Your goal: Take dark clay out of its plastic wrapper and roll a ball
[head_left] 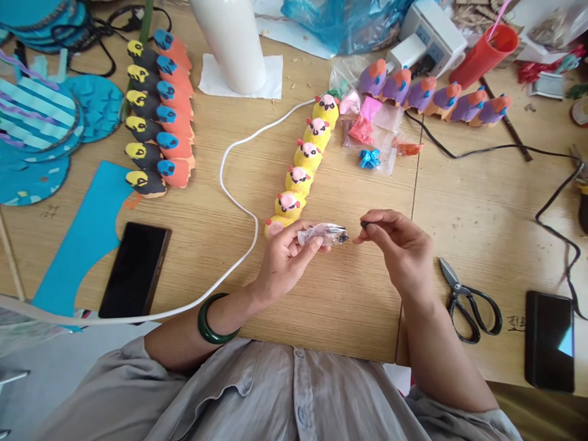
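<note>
My left hand (pixel 294 251) is closed around a small clear plastic bag (pixel 324 234) with black clay showing at its right end. Just right of the bag, my right hand (pixel 399 245) pinches a small piece of black clay (pixel 365 225) between thumb and fingertips. Beyond my left hand runs a slanting row of yellow clay figures (pixel 307 156) with pink faces and red ears. Dark eye and mouth marks show on most of them. The nearest figure (pixel 275 225) has a pink face without visible dark marks, and my left hand partly covers it.
Bags of pink and red clay (pixel 362 125) lie beyond my right hand. Black-handled scissors (pixel 468 300) and a phone (pixel 550 340) are at right; another phone (pixel 135 269) is at left. A white cable (pixel 239 202) curves across the table. More clay figures (pixel 177 116) stand at left.
</note>
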Tool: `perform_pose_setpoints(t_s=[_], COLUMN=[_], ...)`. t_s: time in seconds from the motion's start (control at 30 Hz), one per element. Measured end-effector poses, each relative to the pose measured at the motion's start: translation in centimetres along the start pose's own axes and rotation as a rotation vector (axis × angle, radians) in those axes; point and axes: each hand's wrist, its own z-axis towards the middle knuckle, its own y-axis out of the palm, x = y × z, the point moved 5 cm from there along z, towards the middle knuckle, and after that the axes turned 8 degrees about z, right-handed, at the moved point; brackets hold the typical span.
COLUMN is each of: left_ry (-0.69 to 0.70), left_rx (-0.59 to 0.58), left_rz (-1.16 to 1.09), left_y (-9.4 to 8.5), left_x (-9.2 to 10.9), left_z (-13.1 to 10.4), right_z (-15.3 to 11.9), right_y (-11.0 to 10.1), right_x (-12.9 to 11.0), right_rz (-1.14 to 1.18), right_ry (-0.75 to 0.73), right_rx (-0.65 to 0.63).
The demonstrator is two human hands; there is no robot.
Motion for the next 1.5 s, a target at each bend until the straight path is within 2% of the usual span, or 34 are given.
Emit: perform_pose_setpoints(t_s=[0.07, 0.13, 0.27, 0.33, 0.43, 0.53, 0.7, 0.83, 1.0, 1.23, 1.33, 1.5], left_ry=[0.032, 0.139, 0.544, 0.685, 0.805, 0.857, 0.711, 0.532, 0.380, 0.107, 0.079, 0.150], left_rx=[0.008, 0.006, 0.039, 0.055, 0.051, 0.031, -0.025, -0.053, 0.090, 0.031, -0.018, -0.102], left_rz=[0.030, 0.113, 0.427, 0.535, 0.617, 0.683, 0.636, 0.324, 0.126, -0.080, -0.043, 0.046], left_y=[-0.1, -0.2, -0.5, -0.6, -0.5, -0.2, 0.2, 0.0, -0.7, -0.7, -0.5, -0.1], left_x=[0.2, 0.6, 2.3, 2.8, 3.1, 3.2, 2.4, 1.5, 1.5, 0.6, 0.3, -0.1], left_z=[-0.1, -0.2, -0.9, -1.3, -1.7, -1.7, -1.1, -0.8, -0.8, -0.3, -0.2, -0.2], right_z=[0.2, 0.3, 0.2, 0.1, -0.4, -0.7, -0.2, 0.0, 0.1, 0.1, 0.1, -0.3], right_y=[-0.4, -0.3, 0.1, 0.6, 1.4, 1.8, 0.9, 0.4, -0.2, -0.3, -0.2, 0.8], right_x=[0.4, 0.8, 1.0, 1.1, 1.5, 1.7, 0.9, -0.1, 0.0, 0.2, 0.5, 1.0], right_rz=[0.055, 0.124, 0.186, 0.196, 0.251, 0.302, 0.203, 0.087, 0.040, 0.023, -0.004, 0.008], right_ry=[0.053, 0.109, 0.191, 0.262, 0.393, 0.429, 0.241, 0.094, 0.064, 0.026, 0.028, 0.075], right_rx=[0.020, -0.019, -0.076, -0.126, -0.220, -0.242, -0.074, 0.000, 0.053, 0.085, 0.076, -0.010])
